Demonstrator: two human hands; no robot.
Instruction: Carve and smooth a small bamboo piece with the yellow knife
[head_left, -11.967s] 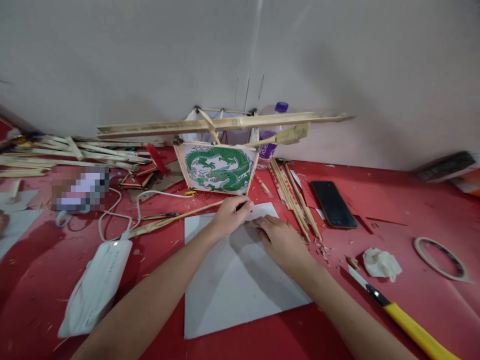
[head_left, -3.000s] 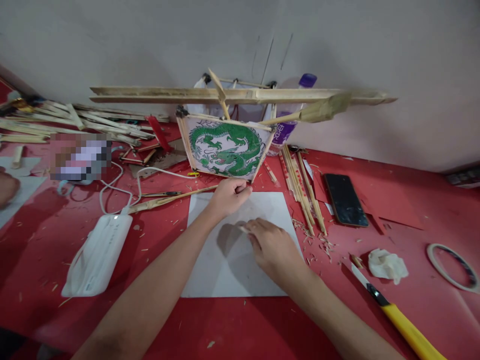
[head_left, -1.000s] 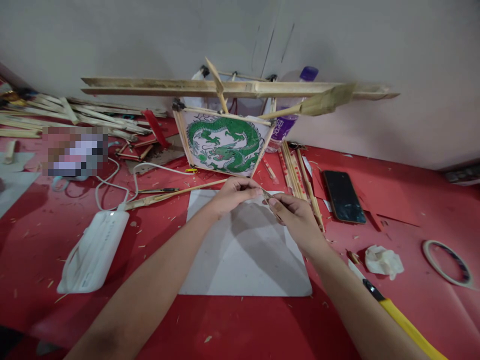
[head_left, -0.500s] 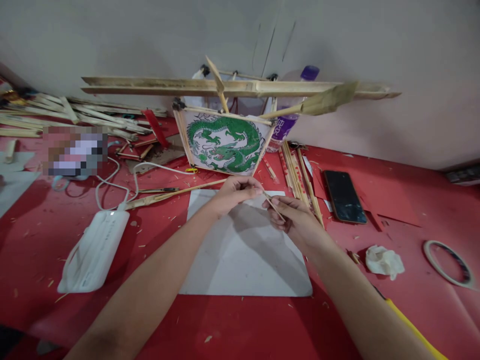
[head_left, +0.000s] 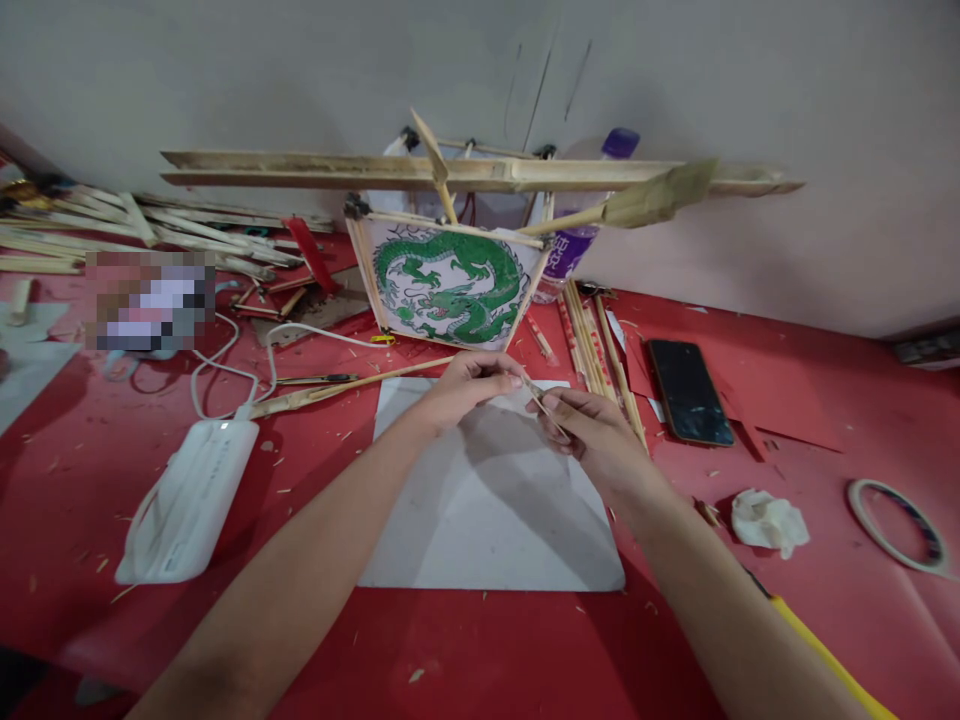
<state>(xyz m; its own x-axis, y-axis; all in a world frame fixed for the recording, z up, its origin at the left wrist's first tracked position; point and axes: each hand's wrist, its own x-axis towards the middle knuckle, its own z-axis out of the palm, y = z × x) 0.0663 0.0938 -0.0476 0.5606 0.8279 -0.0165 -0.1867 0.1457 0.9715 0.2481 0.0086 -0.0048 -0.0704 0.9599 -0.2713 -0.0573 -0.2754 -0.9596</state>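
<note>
My left hand and my right hand meet just above the far edge of a white sheet lying on the red table. Both pinch a thin bamboo sliver that runs slanted between their fingertips. Right behind them stands a bamboo-framed lantern panel with a green dragon print, and long bamboo strips rest across its top.
A bundle of thin sticks and a black phone lie right of the sheet. A crumpled tissue, tape ring and yellow-handled knife are at right. A white power bank with cable lies left.
Three seconds ago my right hand lay on the sheet; it has since lifted a thin sliver up to my left hand. Over the last half second the hands barely shifted.
</note>
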